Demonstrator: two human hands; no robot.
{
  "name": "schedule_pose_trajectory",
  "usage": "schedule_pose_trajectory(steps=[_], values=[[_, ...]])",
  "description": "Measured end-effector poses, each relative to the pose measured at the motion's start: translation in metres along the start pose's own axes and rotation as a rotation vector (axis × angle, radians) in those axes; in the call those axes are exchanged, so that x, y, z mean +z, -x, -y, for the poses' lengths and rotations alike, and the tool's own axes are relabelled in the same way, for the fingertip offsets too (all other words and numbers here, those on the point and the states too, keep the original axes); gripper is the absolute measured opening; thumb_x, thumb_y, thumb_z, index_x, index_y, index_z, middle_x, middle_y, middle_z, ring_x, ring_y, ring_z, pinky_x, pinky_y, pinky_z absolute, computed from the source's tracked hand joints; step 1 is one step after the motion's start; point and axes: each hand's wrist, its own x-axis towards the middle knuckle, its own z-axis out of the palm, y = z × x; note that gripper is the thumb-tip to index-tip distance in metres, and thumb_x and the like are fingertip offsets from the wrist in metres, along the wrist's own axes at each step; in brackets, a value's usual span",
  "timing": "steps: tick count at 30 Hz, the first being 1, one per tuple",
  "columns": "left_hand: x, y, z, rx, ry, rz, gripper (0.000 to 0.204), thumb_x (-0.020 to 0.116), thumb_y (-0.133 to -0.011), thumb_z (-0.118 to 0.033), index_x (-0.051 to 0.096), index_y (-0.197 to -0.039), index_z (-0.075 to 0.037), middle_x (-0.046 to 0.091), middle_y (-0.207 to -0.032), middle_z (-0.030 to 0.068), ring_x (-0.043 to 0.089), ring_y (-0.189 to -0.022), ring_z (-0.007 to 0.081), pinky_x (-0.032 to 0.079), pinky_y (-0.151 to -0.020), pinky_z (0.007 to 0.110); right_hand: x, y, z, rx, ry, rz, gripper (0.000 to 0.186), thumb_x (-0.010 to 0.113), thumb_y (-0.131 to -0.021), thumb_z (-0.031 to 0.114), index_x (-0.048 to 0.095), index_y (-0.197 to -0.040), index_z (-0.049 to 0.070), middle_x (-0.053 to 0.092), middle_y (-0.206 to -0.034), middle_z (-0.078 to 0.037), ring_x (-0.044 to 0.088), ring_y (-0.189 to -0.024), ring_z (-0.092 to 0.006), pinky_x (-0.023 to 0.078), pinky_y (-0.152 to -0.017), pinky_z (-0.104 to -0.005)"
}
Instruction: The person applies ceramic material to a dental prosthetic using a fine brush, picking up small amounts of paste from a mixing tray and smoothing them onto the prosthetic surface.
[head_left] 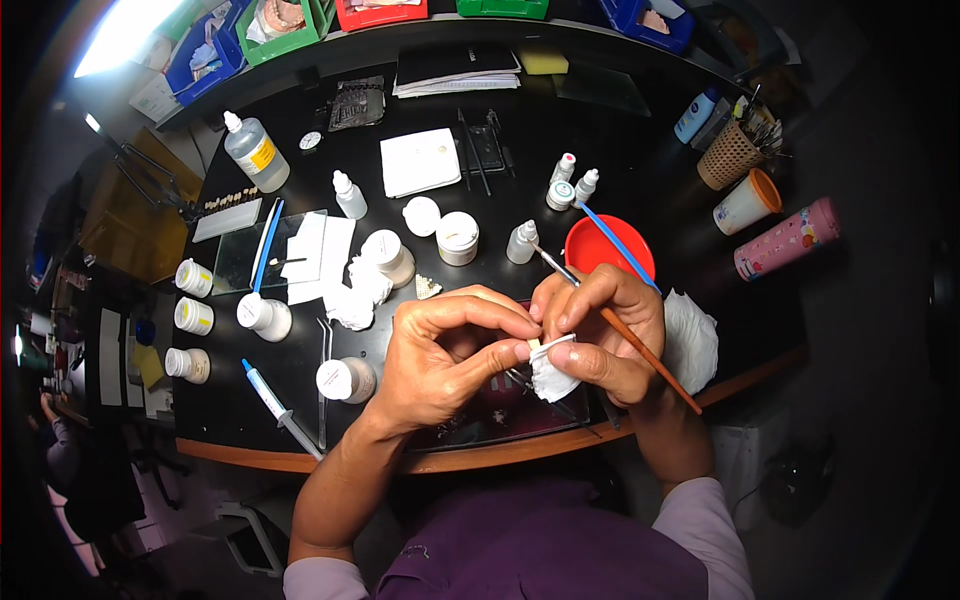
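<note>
My left hand [435, 350] is closed in a pinch between thumb and forefinger on a small pale piece [535, 344], mostly hidden by the fingertips. Against it, my right hand [620, 325] grips a folded white tissue [553, 380] under its thumb. A fine brush [655, 362] with a reddish-brown handle also lies in the right hand, slanting between the fingers, its tip toward the upper left. Both hands meet above a dark red mat [470, 432] at the table's near edge. Just beyond the brush tip stands a small white dropper bottle [521, 243].
A red bowl [610, 250] with a blue-handled tool [618, 246] across it sits beyond my right hand. Crumpled tissue [692, 345] lies right of that hand. Left of my left hand are a white-lidded jar [346, 380], metal tweezers [325, 385] and a syringe [278, 408].
</note>
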Motion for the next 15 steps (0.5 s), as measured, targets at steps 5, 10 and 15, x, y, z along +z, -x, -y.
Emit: schedule_pose_trajectory(steps=[5, 10, 15], values=[[-0.0004, 0.0001, -0.0011, -0.007, -0.011, 0.002, 0.017, 0.073, -0.084, 0.009, 0.073, -0.100, 0.005, 0.070, -0.102, 0.0162, 0.068, -0.097, 0.0190, 0.055, -0.086, 0.029, 0.0005, -0.0001, -0.0006, -0.002, 0.000, -0.010, 0.017, 0.073, -0.082, 0.000, 0.060, -0.093, 0.001, 0.063, -0.082, -0.009, 0.060, -0.089, -0.0182, 0.047, -0.090, -0.0348], [0.0003, 0.0002, -0.0014, -0.016, -0.013, -0.001, 0.017, 0.073, -0.083, 0.010, 0.073, -0.099, 0.004, 0.070, -0.102, 0.0166, 0.068, -0.097, 0.0191, 0.055, -0.086, 0.029, 0.0027, -0.0005, 0.0012, 0.012, -0.006, -0.022, 0.017, 0.072, -0.081, 0.000, 0.059, -0.092, 0.002, 0.064, -0.080, -0.008, 0.060, -0.087, -0.0174, 0.046, -0.090, -0.0356], [0.0014, 0.0013, 0.0011, -0.067, 0.092, -0.023, 0.015, 0.073, -0.084, 0.009, 0.072, -0.098, 0.005, 0.070, -0.102, 0.0163, 0.068, -0.096, 0.0183, 0.055, -0.085, 0.029, -0.0046, -0.0011, 0.0005, -0.067, -0.053, 0.037, 0.019, 0.071, -0.079, -0.001, 0.059, -0.092, 0.004, 0.064, -0.078, -0.007, 0.059, -0.083, -0.0157, 0.043, -0.091, -0.0368]])
